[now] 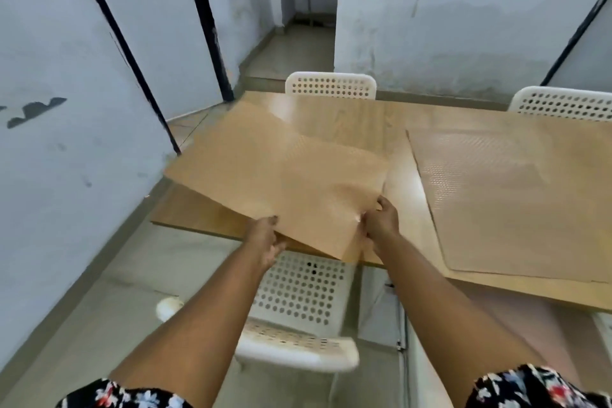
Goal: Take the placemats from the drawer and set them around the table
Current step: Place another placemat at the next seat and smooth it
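Note:
A tan dotted placemat (265,172) hangs tilted just above the left end of the wooden table (347,119), its left corner sticking out past the table's edge. My left hand (265,238) grips its near edge and my right hand (381,220) pinches its near right corner. A second placemat (503,202) of the same kind lies flat on the table to the right. The drawer is out of view.
A white perforated chair (298,301) stands tucked under the table's near side, right below my arms. Two more white chairs (331,86) (563,103) stand at the far side. Walls close in on the left; a doorway and tiled floor lie beyond.

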